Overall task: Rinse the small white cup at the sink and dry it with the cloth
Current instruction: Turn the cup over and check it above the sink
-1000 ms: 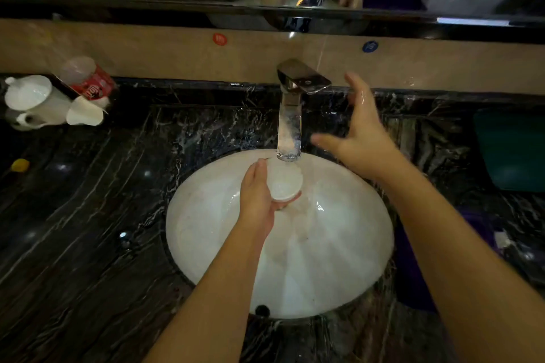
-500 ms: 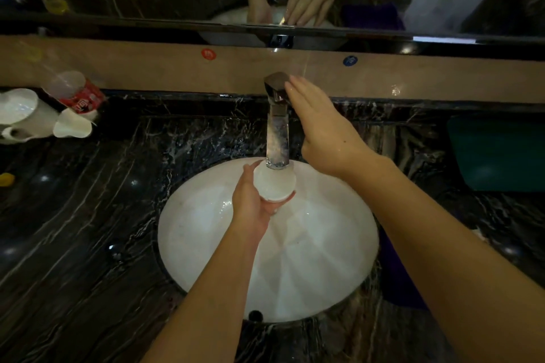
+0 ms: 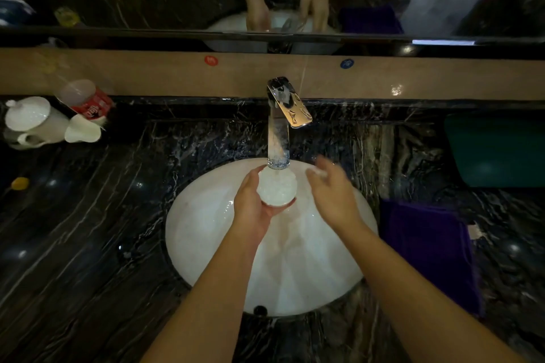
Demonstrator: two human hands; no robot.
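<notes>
My left hand [image 3: 250, 209] holds the small white cup [image 3: 277, 188] over the white basin [image 3: 212, 244], right under the chrome tap's spout [image 3: 278, 144]. Water runs from the spout into the cup and froths inside it. My right hand [image 3: 333, 194] hovers just right of the cup with its fingers loosely spread and blurred, holding nothing. The tap lever [image 3: 290, 104] is tilted up. A dark purple cloth [image 3: 427, 247] lies flat on the counter to the right of the basin.
On the black marble counter [image 3: 88, 230] at far left stand a white lidded teapot [image 3: 32, 121], a white cup on its side [image 3: 82, 131] and a red-labelled plastic cup [image 3: 88, 100]. A dark green tray [image 3: 495, 150] sits at far right. A mirror runs behind the tap.
My right hand reached the tap lever, lifted it, then dropped down beside the cup. Water now runs into the cup, which stays under the spout in my left hand.
</notes>
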